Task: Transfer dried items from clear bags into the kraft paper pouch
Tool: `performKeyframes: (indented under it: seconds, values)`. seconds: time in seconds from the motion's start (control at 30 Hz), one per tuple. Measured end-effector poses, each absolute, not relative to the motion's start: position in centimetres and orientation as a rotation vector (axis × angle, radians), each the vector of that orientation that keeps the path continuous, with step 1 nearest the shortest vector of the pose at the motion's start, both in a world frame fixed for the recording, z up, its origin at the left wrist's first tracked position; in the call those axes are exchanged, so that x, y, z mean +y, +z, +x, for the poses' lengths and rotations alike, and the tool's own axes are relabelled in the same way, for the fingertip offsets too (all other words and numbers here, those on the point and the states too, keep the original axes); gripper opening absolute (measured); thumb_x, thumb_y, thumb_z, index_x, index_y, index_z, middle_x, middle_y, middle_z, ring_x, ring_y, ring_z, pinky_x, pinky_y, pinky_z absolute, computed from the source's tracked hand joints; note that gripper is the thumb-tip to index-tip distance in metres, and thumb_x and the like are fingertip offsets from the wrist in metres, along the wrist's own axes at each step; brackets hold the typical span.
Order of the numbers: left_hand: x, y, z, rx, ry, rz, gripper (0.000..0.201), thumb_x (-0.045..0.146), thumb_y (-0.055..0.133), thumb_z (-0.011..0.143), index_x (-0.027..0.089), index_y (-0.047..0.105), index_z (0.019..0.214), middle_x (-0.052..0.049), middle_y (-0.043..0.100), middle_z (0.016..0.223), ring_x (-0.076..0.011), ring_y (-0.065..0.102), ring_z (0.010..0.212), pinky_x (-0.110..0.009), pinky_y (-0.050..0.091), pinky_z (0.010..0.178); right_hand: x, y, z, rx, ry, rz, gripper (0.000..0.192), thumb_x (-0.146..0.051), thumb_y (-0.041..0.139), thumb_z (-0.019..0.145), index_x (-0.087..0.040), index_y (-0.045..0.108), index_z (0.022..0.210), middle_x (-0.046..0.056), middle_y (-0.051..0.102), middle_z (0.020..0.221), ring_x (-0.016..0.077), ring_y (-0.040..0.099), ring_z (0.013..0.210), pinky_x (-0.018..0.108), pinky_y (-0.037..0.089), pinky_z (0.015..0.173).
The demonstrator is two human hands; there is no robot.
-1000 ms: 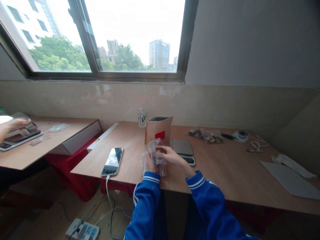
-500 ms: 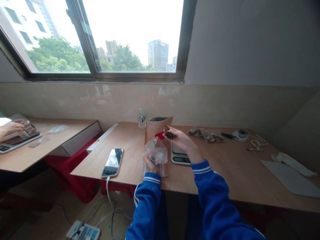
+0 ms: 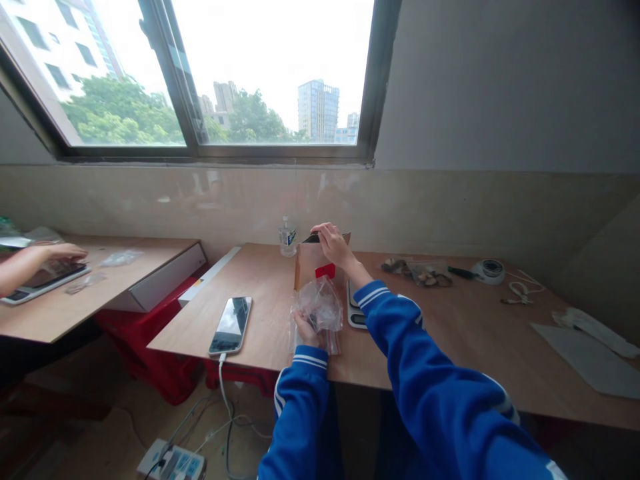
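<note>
My left hand [image 3: 309, 332] is closed around a crumpled clear plastic bag [image 3: 325, 300] above the table's front edge. My right hand [image 3: 333, 243] is over the mouth of an upright brown paper bag [image 3: 306, 263], its fingers bent down at the rim. Whatever those fingers hold is hidden. A red tag or flap [image 3: 325, 271] shows against the paper bag's front, just above the plastic. Partly covered by my right sleeve, a kitchen scale [image 3: 356, 315] lies right of the plastic bag.
A phone [image 3: 231, 325] with a charging cable lies left. Behind stands a bottle [image 3: 287, 238]. Bagged brown pieces [image 3: 429, 274], a white round device [image 3: 489, 271] and a grey sheet [image 3: 585, 353] lie right. Another person's hand [image 3: 63, 252] is over a scale on the left table.
My right hand has moved up and left from beside the paper bag to its mouth. The dark brown piece it held is out of sight. The left hand keeps the plastic bag.
</note>
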State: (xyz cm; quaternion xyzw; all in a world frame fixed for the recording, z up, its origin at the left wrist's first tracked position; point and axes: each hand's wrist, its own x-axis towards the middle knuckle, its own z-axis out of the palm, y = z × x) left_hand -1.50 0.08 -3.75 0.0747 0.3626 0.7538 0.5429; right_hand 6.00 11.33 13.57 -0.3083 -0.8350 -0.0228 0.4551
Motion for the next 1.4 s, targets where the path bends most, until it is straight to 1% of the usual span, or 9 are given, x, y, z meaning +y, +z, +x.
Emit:
performKeyframes:
  seconds: [0.17, 0.3, 0.5, 0.7, 0.93, 1.0, 1.1, 1.27, 1.4]
  values:
    - [0.2, -3.6, -1.4, 0.860, 1.792, 0.163, 0.051, 0.052, 0.028, 0.088, 0.016, 0.062, 0.080, -0.006, 0.065, 0.070, -0.0183, 0.063, 0.065, -0.030, 0.050, 0.060, 10.9, 13.3, 5.7, -1.939, 0.025, -0.702, 0.031, -0.036, 0.036, 0.095, -0.020, 0.062, 0.090, 0.006, 0.062, 0.093, 0.0183, 0.054, 0.091, 0.031, 0.037, 0.092]
    - [0.1, -3.5, -1.4, 0.864, 1.784, 0.152, 0.048, 0.048, 0.027, 0.089, 0.016, 0.062, 0.081, -0.006, 0.066, 0.073, -0.0171, 0.063, 0.064, -0.029, 0.051, 0.061, 11.2, 13.5, 5.2, -1.729, 0.224, -0.664, 0.037, -0.046, 0.039, 0.092, -0.020, 0.063, 0.082, 0.005, 0.063, 0.087, 0.0169, 0.058, 0.088, 0.028, 0.043, 0.085]
    - [0.2, -3.7, -1.4, 0.897, 1.769, 0.126, 0.046, 0.046, 0.027, 0.089, 0.017, 0.062, 0.082, -0.005, 0.066, 0.074, -0.0172, 0.064, 0.067, -0.029, 0.051, 0.062, 11.7, 14.0, 5.5, -1.597, 0.507, -0.688, 0.044, -0.055, 0.037, 0.090, -0.020, 0.064, 0.091, 0.005, 0.067, 0.092, 0.0165, 0.063, 0.087, 0.028, 0.048, 0.082]
    - [0.2, -3.6, -1.4, 0.892, 1.792, 0.139, 0.044, 0.047, 0.030, 0.088, 0.017, 0.062, 0.086, -0.005, 0.067, 0.074, -0.0184, 0.064, 0.070, -0.029, 0.051, 0.063, 11.9, 13.4, 5.8, -1.914, 0.279, -0.734, 0.046, -0.051, 0.035, 0.092, -0.021, 0.071, 0.092, 0.007, 0.066, 0.106, 0.0179, 0.058, 0.106, 0.032, 0.041, 0.097]
    - [0.2, -3.6, -1.5, 0.891, 1.777, 0.134, 0.041, 0.045, 0.029, 0.088, 0.018, 0.061, 0.087, -0.005, 0.067, 0.074, -0.0173, 0.064, 0.065, -0.030, 0.050, 0.063, 11.5, 13.9, 5.9, -2.077, 0.276, -0.779, 0.052, -0.046, 0.020, 0.097, -0.020, 0.055, 0.125, 0.008, 0.058, 0.127, 0.0200, 0.051, 0.120, 0.037, 0.034, 0.103]
    - [0.2, -3.5, -1.5, 0.897, 1.775, 0.144, 0.042, 0.045, 0.028, 0.088, 0.018, 0.061, 0.085, -0.005, 0.066, 0.074, -0.0175, 0.064, 0.065, -0.031, 0.051, 0.064, 11.4, 14.1, 5.8, -2.083, 0.275, -0.907, 0.054, -0.047, 0.017, 0.097, -0.019, 0.055, 0.123, 0.011, 0.057, 0.128, 0.0242, 0.050, 0.120, 0.045, 0.032, 0.102]
    - [0.1, -3.2, -1.4, 0.892, 1.784, 0.170, 0.046, 0.047, 0.028, 0.087, 0.017, 0.062, 0.082, -0.007, 0.066, 0.075, -0.0184, 0.065, 0.068, -0.032, 0.051, 0.067, 11.6, 14.2, 5.5, -2.075, 0.279, -1.039, 0.058, -0.053, 0.016, 0.095, -0.019, 0.061, 0.108, 0.013, 0.062, 0.116, 0.0280, 0.053, 0.114, 0.054, 0.031, 0.098]
    - [-0.2, -2.8, -1.3, 0.875, 1.778, 0.177, 0.046, 0.046, 0.029, 0.088, 0.017, 0.063, 0.078, -0.007, 0.067, 0.072, -0.0193, 0.065, 0.070, -0.032, 0.052, 0.068, 11.3, 14.4, 5.8, -1.680, 0.524, -0.809, 0.065, -0.060, 0.011, 0.091, -0.017, 0.060, 0.099, 0.011, 0.063, 0.105, 0.0193, 0.060, 0.098, 0.036, 0.043, 0.090]
    - [-0.4, -2.4, -1.4, 0.854, 1.787, 0.194, 0.048, 0.051, 0.032, 0.086, 0.016, 0.065, 0.083, -0.008, 0.068, 0.076, -0.0210, 0.066, 0.073, -0.035, 0.053, 0.071, 8.0, 14.2, 7.0, -1.396, 0.564, -0.738, 0.044, -0.051, 0.024, 0.091, -0.020, 0.056, 0.089, 0.007, 0.063, 0.092, 0.0166, 0.060, 0.086, 0.030, 0.047, 0.081]
